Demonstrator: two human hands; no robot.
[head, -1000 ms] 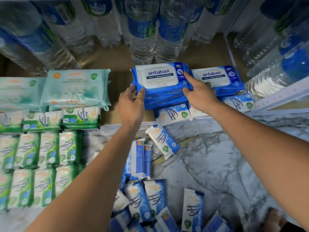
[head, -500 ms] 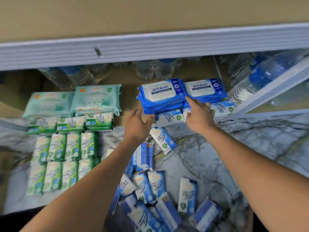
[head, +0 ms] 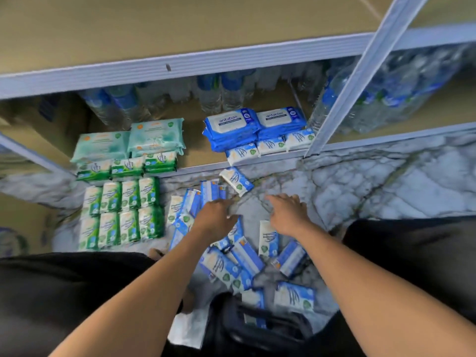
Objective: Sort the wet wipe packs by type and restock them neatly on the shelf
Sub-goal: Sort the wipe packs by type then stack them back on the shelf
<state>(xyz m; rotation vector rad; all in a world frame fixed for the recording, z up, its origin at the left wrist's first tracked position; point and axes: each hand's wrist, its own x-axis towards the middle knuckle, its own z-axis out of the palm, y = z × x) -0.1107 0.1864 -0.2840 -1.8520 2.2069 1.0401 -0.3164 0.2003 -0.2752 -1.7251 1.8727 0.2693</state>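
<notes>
Left hand (head: 215, 219) and right hand (head: 288, 215) hovered, fingers loosely spread, empty, over jumbled blue packs (head: 247, 256); a hasty grab could have scattered them or mixed types.

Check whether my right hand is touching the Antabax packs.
Apart. The head view shows the right hand over the floor, with the shelf edge between it and the Antabax packs.

blue antabax packs (head: 231, 126), green small packs (head: 121, 211), marbled floor (head: 386, 181)
</notes>
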